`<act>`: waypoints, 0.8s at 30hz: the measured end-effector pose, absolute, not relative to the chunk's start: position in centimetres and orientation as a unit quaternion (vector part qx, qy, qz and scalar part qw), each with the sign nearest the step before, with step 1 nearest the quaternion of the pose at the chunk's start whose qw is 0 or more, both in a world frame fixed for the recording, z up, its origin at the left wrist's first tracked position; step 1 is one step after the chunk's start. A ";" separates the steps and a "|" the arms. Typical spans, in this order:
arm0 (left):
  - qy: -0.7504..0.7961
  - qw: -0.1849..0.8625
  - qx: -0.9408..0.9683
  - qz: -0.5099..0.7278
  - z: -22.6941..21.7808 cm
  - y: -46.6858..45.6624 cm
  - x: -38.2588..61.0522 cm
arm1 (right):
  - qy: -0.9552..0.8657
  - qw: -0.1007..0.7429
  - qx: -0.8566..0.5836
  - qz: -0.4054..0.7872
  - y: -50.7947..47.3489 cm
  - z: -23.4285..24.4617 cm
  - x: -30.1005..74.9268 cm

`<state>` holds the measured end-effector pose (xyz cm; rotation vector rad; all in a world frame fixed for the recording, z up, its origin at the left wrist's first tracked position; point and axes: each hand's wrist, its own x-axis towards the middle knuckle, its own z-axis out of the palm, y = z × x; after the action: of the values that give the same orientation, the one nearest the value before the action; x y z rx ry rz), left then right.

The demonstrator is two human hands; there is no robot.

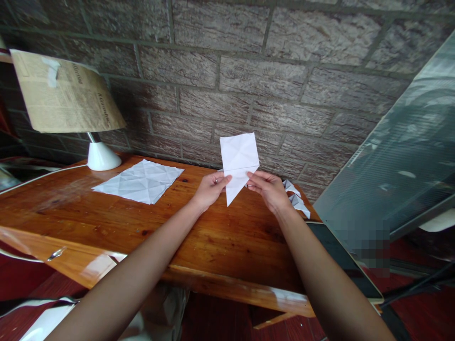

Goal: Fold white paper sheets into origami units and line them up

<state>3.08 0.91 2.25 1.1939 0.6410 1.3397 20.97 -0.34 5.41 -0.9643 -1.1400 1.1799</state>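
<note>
A folded sheet of white paper [240,154] is held up above the wooden desk, its lower end narrowing to a point. My left hand [210,189] pinches its left edge, thumb in front and fingers behind. On the opposite edge my right hand [270,190] grips it the same way. Creases cross the upper part of the paper, and a horizontal fold line runs between my thumbs. What lies behind the paper is mostly hidden. Several creased white sheets [140,181] lie stacked on the desk to the left. Small folded paper pieces [297,201] rest beyond my right wrist.
The wooden desk [227,246] stands against a grey brick wall [199,71]. A lamp with a newspaper-covered shade [67,94] and white base [103,156] is at the back left. A dark flat tablet-like panel [343,255] lies at the right edge, near a translucent panel [391,142].
</note>
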 end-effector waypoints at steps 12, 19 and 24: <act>0.262 0.584 0.516 0.570 2.4 0.8 3.1 | -0.482 0.595 -0.408 0.497 -0.1 5.3 21.0; 0.273 0.593 0.526 0.546 2.2 0.9 3.0 | -0.481 0.617 -0.414 0.466 -0.2 5.4 20.8; 0.271 0.589 0.533 0.544 2.3 0.8 3.0 | -0.469 0.634 -0.391 0.475 -0.4 5.9 20.9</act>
<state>3.02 0.77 2.33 1.2410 0.6321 1.2674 20.88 -0.39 5.89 -0.8947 -1.0722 1.0861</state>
